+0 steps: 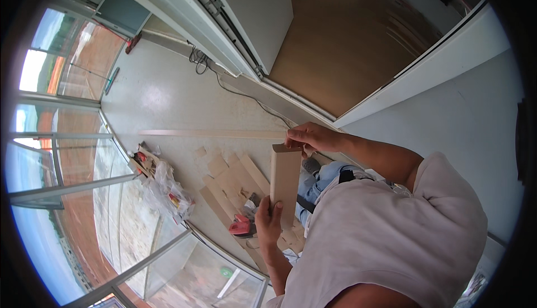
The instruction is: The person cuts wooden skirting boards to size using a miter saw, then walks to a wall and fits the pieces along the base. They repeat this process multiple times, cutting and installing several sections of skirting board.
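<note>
A beige piece of trim board (288, 179) with a shaped end is held lengthwise in front of my body. My left hand (268, 221) is closed round its lower part, with the thumb on the face. My right hand (310, 137) is at the board's upper end, its fingers bent and pinched together; whatever lies between them is too small to make out. A long, thin pale strip (212, 134) stretches across the floor, its near end meeting my right fingers in the view. Below the board, a red and black tool (241, 227) rests on flattened cardboard (232, 179).
A clear plastic bag (168, 190) and a box of odds and ends (146, 160) lie by the glass windows. A black cable (238, 91) runs along the wall to the doorway, where a white door (254, 17) stands ajar. Walls border the right side.
</note>
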`<act>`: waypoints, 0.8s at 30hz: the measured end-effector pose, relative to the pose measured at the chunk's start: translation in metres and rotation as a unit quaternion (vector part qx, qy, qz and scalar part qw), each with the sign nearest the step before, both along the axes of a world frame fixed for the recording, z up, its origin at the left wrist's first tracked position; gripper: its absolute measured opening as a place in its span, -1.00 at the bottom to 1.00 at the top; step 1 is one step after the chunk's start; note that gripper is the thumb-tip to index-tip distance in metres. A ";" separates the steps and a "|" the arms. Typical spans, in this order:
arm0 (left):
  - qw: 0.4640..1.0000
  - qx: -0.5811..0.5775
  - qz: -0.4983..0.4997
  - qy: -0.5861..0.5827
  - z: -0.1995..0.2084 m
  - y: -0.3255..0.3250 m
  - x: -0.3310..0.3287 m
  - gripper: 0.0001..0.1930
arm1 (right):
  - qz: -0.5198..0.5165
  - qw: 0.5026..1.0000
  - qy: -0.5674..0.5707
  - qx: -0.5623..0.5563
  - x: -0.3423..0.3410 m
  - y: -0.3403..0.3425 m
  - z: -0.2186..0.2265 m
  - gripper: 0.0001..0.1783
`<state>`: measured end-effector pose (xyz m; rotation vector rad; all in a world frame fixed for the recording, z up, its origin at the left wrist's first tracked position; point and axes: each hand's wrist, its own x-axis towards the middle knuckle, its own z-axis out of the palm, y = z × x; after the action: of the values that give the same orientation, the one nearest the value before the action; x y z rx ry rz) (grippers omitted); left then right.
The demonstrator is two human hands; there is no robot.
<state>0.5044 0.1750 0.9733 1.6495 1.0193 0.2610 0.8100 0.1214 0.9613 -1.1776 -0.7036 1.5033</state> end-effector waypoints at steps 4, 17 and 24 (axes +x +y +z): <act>0.994 -0.093 -0.027 -0.043 -0.013 0.030 0.045 -0.73 | -0.010 0.987 -0.157 0.035 0.038 0.018 0.025 -0.53; 0.982 -0.155 -0.039 -0.105 0.017 0.187 0.330 -0.73 | -0.056 0.979 -0.180 0.079 0.305 0.181 0.016 -0.59; 0.967 -0.156 -0.200 0.026 0.011 0.245 0.537 -0.75 | -0.293 0.846 -0.446 0.014 0.488 0.115 0.017 -0.66</act>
<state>1.0413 0.4204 0.9839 1.5355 0.7007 -0.2041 1.2977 0.2367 0.9778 -1.8709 -0.8393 0.3712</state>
